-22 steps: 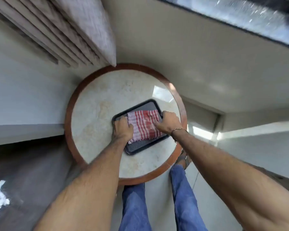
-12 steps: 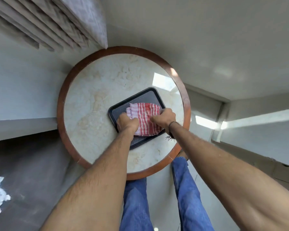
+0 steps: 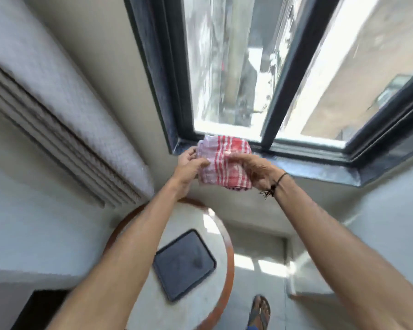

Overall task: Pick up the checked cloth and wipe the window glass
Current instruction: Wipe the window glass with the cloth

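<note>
— Gripping the checked cloth (image 3: pixel 223 163) from both sides, a person is holding it up in the air in front of the lower edge of the window glass (image 3: pixel 227 67), just above the dark window sill (image 3: pixel 320 165).

— And how are the hands sitting on it?

— The left hand (image 3: pixel 188 167) is pinching the cloth's left edge, thumb lying across the fabric; the right hand (image 3: pixel 255 170) is clutching the right side, a dark cord band (image 3: pixel 278 181) circling that wrist. The cloth is bunched into a loose fold between them.

— Is the cloth touching the pane?

— Hard to tell; its top edge is overlapping the bottom of the window frame (image 3: pixel 267 120) in the head view, which is blurred.

— What is lying below?

— The round table (image 3: pixel 153 303) with its brown rim is standing under the forearms, and the dark tray (image 3: pixel 184 264) is resting on it. A sandalled foot (image 3: pixel 260 310) is showing on the floor beside the table.
</note>
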A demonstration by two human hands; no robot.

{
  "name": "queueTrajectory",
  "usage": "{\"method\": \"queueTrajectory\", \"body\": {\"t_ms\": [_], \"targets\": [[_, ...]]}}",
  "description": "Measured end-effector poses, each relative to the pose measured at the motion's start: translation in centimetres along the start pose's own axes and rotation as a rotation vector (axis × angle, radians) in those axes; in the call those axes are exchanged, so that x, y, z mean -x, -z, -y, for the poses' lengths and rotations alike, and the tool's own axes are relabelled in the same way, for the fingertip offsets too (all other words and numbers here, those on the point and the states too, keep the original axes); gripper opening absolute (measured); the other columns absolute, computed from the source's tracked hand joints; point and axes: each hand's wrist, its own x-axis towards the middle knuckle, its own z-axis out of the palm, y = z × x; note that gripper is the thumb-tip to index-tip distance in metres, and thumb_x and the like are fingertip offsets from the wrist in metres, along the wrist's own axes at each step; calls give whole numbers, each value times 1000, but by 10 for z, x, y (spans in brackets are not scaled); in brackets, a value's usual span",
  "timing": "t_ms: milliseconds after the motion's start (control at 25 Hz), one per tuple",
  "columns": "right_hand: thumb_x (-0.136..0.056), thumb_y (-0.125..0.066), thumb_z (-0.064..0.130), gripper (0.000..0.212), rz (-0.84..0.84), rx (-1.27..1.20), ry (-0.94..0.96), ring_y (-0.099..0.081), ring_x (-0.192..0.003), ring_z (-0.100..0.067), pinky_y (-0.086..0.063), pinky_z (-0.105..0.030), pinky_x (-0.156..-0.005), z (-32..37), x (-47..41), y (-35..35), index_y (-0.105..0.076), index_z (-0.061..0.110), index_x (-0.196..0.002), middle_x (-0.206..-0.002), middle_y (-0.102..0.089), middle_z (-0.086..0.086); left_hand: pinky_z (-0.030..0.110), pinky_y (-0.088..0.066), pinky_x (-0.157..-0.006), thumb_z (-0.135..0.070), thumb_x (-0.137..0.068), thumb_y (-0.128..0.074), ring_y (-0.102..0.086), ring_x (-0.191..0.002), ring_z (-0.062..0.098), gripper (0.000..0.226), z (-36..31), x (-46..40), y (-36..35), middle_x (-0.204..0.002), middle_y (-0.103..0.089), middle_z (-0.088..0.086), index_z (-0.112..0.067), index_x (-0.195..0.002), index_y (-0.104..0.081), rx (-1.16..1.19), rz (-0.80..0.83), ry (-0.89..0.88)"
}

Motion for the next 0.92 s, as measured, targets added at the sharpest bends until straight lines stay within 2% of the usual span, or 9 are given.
{"method": "queueTrajectory", "body": {"t_ms": [160, 240, 320, 400, 520, 640, 720, 800, 920], "targets": [[-95, -77, 24, 45, -120, -81, 353, -72, -123, -40, -58, -58, -108, 136, 75, -4, -69, 1, -133, -135, -73, -22, 29, -62, -69, -3, -93, -72, -69, -88, 20, 35, -150, 0, -41, -111, -72, 11, -1, -128, -66, -147, 91, -298], [-95, -75, 24, 39, -210, -135, 523, -74, -120, -41, -59, -58, -107, 191, 110, -12, -72, 3, -128, -131, -76, -21, 28, -59, -77, -16, -95, -74, -69, -97, 20, 41, -220, 8, -54, -121, -71, 7, -7, -134, -64, -331, 30, -499], [-95, -71, 18, 21, -350, -250, 697, -79, -103, -34, -67, -48, -91, 230, 138, -18, -76, 9, -113, -114, -81, -14, 31, -57, -86, -19, -97, -69, -69, -99, 20, 41, -279, 17, -58, -124, -70, 7, -8, -136, -64, -493, -123, -730], [-95, -68, 15, 8, -586, -334, 888, -74, -77, -19, -64, -21, -60, 258, 158, -20, -76, 15, -94, -88, -76, -3, 35, -59, -91, -13, -99, -62, -69, -105, 24, 38, -326, 23, -55, -131, -67, 13, -6, -135, -65, -604, -264, -924], [-100, -65, 22, 31, -913, -283, 1122, -58, -57, -6, -47, -9, -47, 276, 169, -33, -67, 15, -69, -62, -62, 7, 47, -58, -101, -5, -98, -53, -64, -127, 34, 40, -377, 23, -41, -145, -61, 17, -3, -138, -64, -811, -471, -1108], [-103, -55, 22, 29, -1068, 115, 1427, -61, -63, -7, -48, -14, -64, 279, 160, -47, -68, 7, -82, -70, -67, -3, 55, -44, -116, -7, -99, -47, -48, -148, 38, 51, -417, 16, -20, -161, -50, 17, -3, -150, -54, -990, -668, -1197], [-104, -53, 12, 31, -1117, 610, 1550, -74, -112, -33, -58, -36, -102, 280, 139, -49, -70, -6, -124, -121, -76, -24, 56, -26, -130, -13, -103, -43, -30, -162, 37, 58, -440, 8, -6, -173, -33, 15, -4, -161, -41, -1094, -754, -1247], [-109, -45, 17, 53, -1123, 1066, 1512, -37, -159, -35, -29, -50, -132, 280, 114, -40, -42, 1, -160, -167, -43, -19, 54, -11, -135, -21, -106, -38, -16, -167, 34, 64, -458, -2, 5, -179, -18, 13, -6, -168, -26, -1201, -818, -1336], [-108, -23, 36, 65, -1119, 1437, 1335, -13, -167, -33, -15, -57, -135, 281, 77, -27, -19, 11, -168, -177, -21, -12, 48, 2, -135, -39, -109, -21, 1, -168, 29, 72, -477, -22, 16, -181, 5, 12, -7, -170, 0, -1422, -904, -1394]]}}
